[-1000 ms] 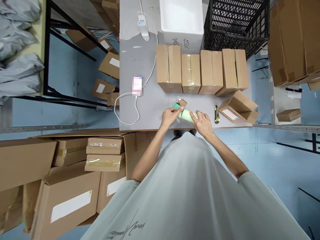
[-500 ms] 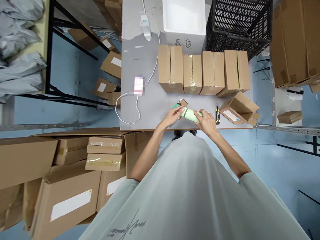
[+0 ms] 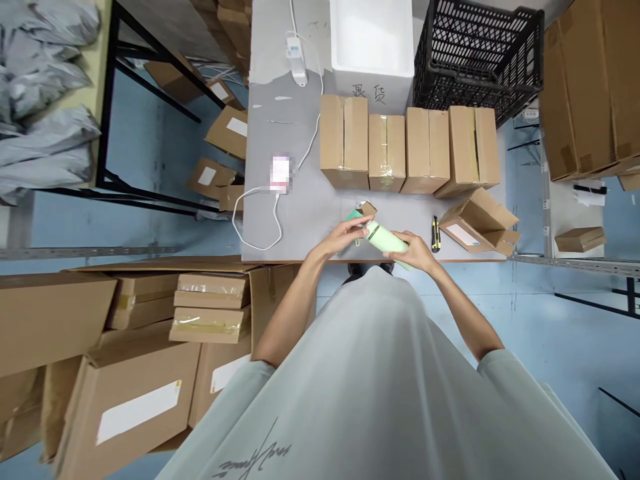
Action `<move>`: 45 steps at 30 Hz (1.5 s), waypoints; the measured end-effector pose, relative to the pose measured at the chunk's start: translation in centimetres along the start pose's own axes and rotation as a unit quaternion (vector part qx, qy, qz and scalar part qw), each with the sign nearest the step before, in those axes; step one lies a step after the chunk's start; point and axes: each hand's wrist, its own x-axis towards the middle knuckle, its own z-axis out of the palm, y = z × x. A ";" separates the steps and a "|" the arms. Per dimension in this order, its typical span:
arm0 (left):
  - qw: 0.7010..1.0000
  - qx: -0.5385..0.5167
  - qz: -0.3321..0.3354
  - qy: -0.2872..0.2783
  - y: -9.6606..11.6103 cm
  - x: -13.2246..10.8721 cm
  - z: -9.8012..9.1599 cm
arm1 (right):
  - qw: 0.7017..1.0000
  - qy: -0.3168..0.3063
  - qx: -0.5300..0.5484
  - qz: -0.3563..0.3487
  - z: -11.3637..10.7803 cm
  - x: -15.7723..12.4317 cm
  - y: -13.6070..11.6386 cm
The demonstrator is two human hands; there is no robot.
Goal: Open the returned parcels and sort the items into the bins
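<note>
A pale green bottle [image 3: 384,239] with a dark band near its cap end lies tilted between my hands, above the table's front edge. My right hand [image 3: 414,252] is wrapped round the lower body of the bottle. At the cap end, my left hand [image 3: 345,237] has its fingers closed over the top, which hides most of the cap. A small green loop [image 3: 357,243] hangs by the left fingers. Just behind my left hand sits a small open green box [image 3: 354,215], partly covered by the hand.
A yellow-and-black box cutter [image 3: 435,235] and an open cardboard box [image 3: 475,223] lie to the right. Several closed cartons [image 3: 343,137] stand in a row, before a white bin [image 3: 373,73] and a black crate [image 3: 477,73]. A charging cable [image 3: 240,223] loops at left.
The bottle's lower end has swung down towards me, so it tilts more steeply. My right hand has shifted slightly right and down with it. The left hand stays at the cap end.
</note>
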 end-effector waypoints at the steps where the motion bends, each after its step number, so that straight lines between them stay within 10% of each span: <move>1: 1.000 -0.015 -0.006 0.002 0.3 -0.1 0.1 | 1.000 -0.004 0.022 -0.002 -0.1 0.0 0.1; 12: 0.988 0.001 -0.022 0.156 -0.9 0.8 3.3 | 0.965 0.066 -0.253 -0.009 1.4 -1.5 -2.5; 17: 0.995 -0.052 0.014 0.085 0.0 -0.2 2.8 | 0.999 0.027 0.012 0.018 1.0 -1.0 -1.4; 21: 0.989 -0.145 0.034 0.002 0.8 -0.6 2.5 | 0.962 -0.050 0.267 0.038 0.5 -0.8 -0.2; 28: 0.987 0.030 0.001 0.161 0.5 0.6 3.2 | 0.993 0.044 0.111 0.015 0.5 -1.1 -0.1; 34: 0.996 -0.044 0.031 0.069 0.4 0.5 2.2 | 0.997 0.037 0.058 0.019 0.4 -1.0 0.0; 40: 0.982 0.039 -0.030 0.184 0.0 1.3 2.7 | 0.998 0.046 -0.040 0.016 0.9 -0.8 -0.3; 45: 0.993 -0.067 -0.022 0.099 -0.5 1.1 2.1 | 0.998 0.032 0.040 0.024 0.8 -0.5 0.0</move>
